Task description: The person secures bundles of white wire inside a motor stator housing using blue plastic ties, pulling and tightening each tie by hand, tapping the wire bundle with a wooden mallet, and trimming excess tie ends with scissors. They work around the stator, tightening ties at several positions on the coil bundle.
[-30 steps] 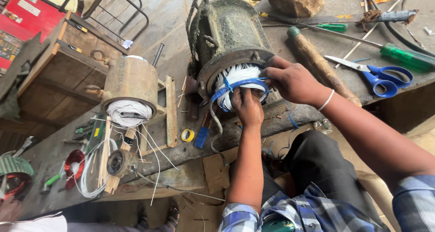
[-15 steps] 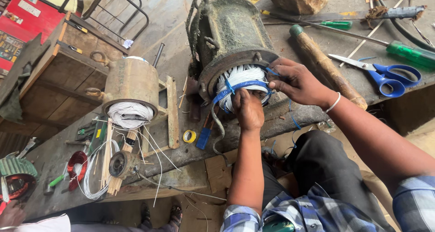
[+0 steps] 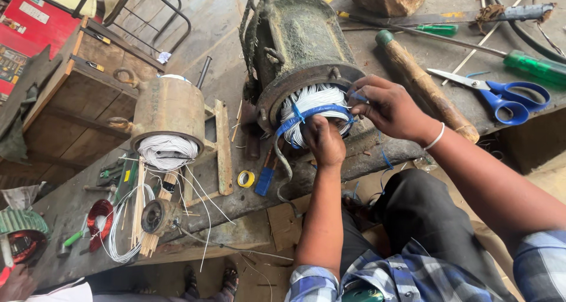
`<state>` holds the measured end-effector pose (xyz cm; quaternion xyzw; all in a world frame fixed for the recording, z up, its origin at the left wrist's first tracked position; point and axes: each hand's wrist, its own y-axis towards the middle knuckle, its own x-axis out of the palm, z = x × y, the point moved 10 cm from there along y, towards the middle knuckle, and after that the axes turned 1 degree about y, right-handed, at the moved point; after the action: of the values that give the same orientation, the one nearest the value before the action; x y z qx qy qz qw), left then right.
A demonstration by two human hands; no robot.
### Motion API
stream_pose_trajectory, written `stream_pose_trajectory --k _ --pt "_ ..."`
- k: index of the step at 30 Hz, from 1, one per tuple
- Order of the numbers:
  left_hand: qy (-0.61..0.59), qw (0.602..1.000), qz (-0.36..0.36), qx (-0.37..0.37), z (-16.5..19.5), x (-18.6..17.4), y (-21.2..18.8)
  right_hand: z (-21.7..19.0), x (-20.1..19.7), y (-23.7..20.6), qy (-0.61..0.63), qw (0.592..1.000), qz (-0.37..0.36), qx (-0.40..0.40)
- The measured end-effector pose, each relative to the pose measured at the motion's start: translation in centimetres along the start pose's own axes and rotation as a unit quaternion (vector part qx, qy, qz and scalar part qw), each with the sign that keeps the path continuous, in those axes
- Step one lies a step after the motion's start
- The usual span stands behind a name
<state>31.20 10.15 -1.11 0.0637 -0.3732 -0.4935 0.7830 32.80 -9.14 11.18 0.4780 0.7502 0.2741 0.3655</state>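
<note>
While the left hand [image 3: 323, 140] presses its curled fingers against white wire coils [image 3: 312, 101] packed in the open end of a rusty motor housing [image 3: 298, 48], the right hand [image 3: 386, 104] pinches a blue strap [image 3: 312, 114] banding those coils at the housing's rim. The housing lies on a worn workbench [image 3: 230, 48], with blue-handled scissors [image 3: 501, 93] and a wooden-handled hammer [image 3: 427, 87] to the right.

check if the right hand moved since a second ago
Yes. The right hand slid left along the motor housing rim toward the white windings, farther from the blue scissors.
</note>
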Motion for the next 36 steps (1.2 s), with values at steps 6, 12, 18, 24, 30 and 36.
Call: stream_pose_trajectory --k 6,12,18,24,30,36 --pt "0.021 0.999 -0.041 -0.007 2.4 3.0 -0.2 -1.1 0.4 1.4 0.014 1.0 -0.01 -0.025" --pt "0.122 0.992 -0.016 0.041 3.6 2.9 0.0 -1.4 1.5 3.6 -0.006 0.999 -0.035 -0.002" --pt "0.135 0.99 0.04 0.026 2.4 1.8 -0.8 -1.6 1.1 3.9 -0.018 0.999 -0.029 -0.002" --pt "0.015 0.998 0.032 0.048 3.0 2.1 -0.9 -0.7 0.5 2.5 0.056 0.997 -0.013 0.042" --pt "0.177 0.982 0.002 0.06 4.9 2.6 -0.9 0.6 1.3 3.3 0.088 0.987 -0.086 0.099" --pt "0.098 0.994 0.023 0.042 4.4 1.9 -1.1 -0.8 0.5 3.8 0.016 0.99 -0.104 0.097"
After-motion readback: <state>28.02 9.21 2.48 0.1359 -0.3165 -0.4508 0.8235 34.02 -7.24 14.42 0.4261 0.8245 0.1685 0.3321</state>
